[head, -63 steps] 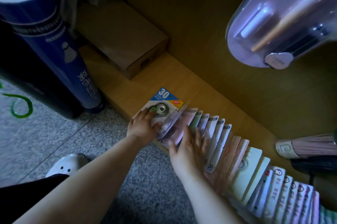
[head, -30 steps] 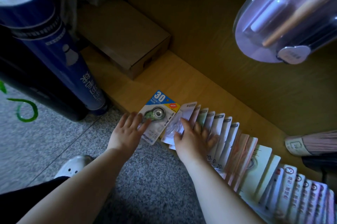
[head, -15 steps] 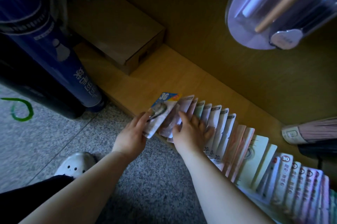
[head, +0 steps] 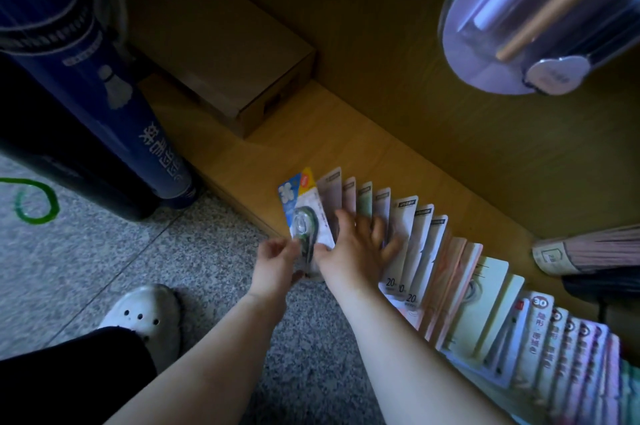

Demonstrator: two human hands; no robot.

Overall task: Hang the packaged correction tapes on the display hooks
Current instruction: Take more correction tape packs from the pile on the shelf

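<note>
Pack (head: 304, 216) at 9 o'clock end of row (head: 433, 251) on shelf (head: 263, 161), left hand (head: 277, 262) pinching its lower edge. Right hand (head: 356, 244) spread flat on row. Risk: lifting pack drags neighbours, row slides off toward floor (head: 207, 251).

Left of the packaged correction tapes (head: 403, 216) the ledge (head: 256, 161) lies free up to a cardboard box (head: 221, 61). Behind them a wooden panel (head: 398, 61) blocks passage; above them hangs a clear blister pack (head: 502, 43). In front of them the floor (head: 194, 251) is open; a blue tube (head: 114, 119) stands farther left.
</note>
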